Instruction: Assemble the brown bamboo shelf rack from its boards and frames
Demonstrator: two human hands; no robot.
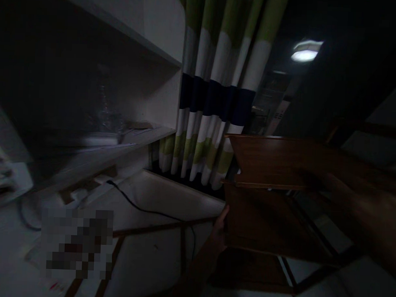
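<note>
The room is dim. A brown wooden shelf unit (264, 211) with two flat boards is held up in front of me at centre right. My left hand (219, 233) grips its lower left edge, thumb on the side panel. My right hand (317, 178) reaches in from the right and rests closed on the right end of the upper board; its fingers are dark and hard to make out.
A white wall shelf (143, 138) with clutter stands at left. A striped green, white and navy curtain (216, 97) hangs behind. A black cable (144, 209) crosses the white desk surface (155, 259). A ceiling lamp (305, 51) glows at upper right.
</note>
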